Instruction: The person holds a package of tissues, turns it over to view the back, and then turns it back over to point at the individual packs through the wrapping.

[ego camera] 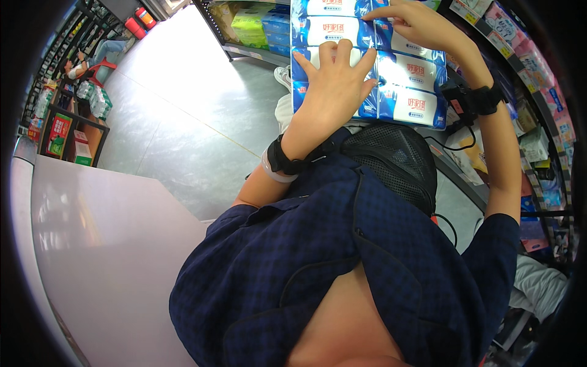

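Note:
A large plastic-wrapped bundle of blue and white tissue packs (408, 105) lies before me at the top, close to my lap. My left hand (337, 75) rests on its upper face with the fingers spread. Farther up, my right hand (412, 23) reaches over the bundle from the right, its index finger stretched out onto the wrapping near the seam between packs. Both wrists carry black strapped devices. A black mesh bag (394, 160) is at my front, just below the bundle.
Shelves (527, 82) with pink packs curve along the right. Green and blue packs (250, 27) fill a shelf at the top. A white panel (114, 229) stands at lower left. Beyond the grey floor (183, 119), a person (98, 55) is on a red chair near fire extinguishers (140, 23).

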